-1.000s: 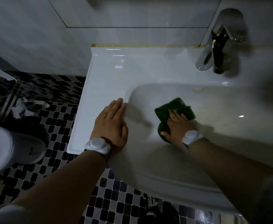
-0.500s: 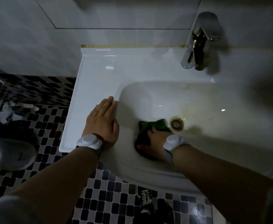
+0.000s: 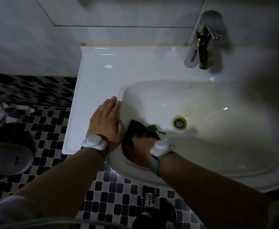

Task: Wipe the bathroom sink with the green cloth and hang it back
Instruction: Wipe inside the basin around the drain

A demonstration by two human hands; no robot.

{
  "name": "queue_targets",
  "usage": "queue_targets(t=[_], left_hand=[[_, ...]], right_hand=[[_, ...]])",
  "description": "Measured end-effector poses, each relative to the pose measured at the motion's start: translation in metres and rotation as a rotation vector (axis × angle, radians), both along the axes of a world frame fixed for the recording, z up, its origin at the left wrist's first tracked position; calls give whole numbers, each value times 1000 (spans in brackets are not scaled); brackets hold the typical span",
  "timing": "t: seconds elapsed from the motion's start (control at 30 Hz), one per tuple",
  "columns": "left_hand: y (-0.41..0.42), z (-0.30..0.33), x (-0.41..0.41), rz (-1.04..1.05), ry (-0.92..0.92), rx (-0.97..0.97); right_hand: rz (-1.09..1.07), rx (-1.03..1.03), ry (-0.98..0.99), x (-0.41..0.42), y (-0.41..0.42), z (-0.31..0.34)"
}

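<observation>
The white bathroom sink (image 3: 102,76) has an oval basin with a brass drain (image 3: 179,122) in its middle. The green cloth (image 3: 136,129) lies bunched against the basin's near-left wall, dark in the shadow. My right hand (image 3: 141,147) presses down on the cloth from above, its fingers mostly hidden in the dim light. My left hand (image 3: 105,123) rests flat on the sink's left ledge, fingers straight and together, right at the basin's rim.
A chrome tap (image 3: 203,38) stands at the back right of the sink. Grey wall tiles rise behind. Black-and-white mosaic floor (image 3: 49,123) spreads to the left, with crumpled paper scraps (image 3: 1,113) and a white toilet edge (image 3: 5,161).
My right hand has dragged the cloth from the basin's far-left slope down and toward me to the near-left wall, uncovering the drain. The left hand stays on the ledge.
</observation>
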State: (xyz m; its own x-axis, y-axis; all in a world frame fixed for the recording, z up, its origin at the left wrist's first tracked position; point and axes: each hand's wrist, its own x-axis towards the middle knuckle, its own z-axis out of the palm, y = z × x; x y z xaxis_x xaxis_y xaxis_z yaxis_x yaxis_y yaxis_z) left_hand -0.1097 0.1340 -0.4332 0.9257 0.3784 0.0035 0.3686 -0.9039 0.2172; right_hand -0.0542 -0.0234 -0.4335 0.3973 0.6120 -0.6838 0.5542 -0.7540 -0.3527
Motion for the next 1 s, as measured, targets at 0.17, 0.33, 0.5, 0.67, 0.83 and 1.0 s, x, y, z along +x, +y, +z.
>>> queue_targets(t=[0.17, 0.33, 0.5, 0.67, 0.83, 1.0], left_hand=[[0, 1, -2, -4, 31, -4], [0, 1, -2, 5, 38, -18], [-3, 1, -2, 15, 49, -8], [-3, 1, -1, 25, 75, 13], [-8, 0, -1, 25, 121, 79], [-20, 2, 5, 51, 248, 111]], right_hand=[[93, 5, 47, 18, -37, 0], [69, -362, -31, 69, -104, -8], [83, -550, -66, 73, -119, -24], [42, 35, -56, 10, -44, -25], [-58, -76, 124, -4, -17, -21], [54, -158, 118, 23, -80, -21]])
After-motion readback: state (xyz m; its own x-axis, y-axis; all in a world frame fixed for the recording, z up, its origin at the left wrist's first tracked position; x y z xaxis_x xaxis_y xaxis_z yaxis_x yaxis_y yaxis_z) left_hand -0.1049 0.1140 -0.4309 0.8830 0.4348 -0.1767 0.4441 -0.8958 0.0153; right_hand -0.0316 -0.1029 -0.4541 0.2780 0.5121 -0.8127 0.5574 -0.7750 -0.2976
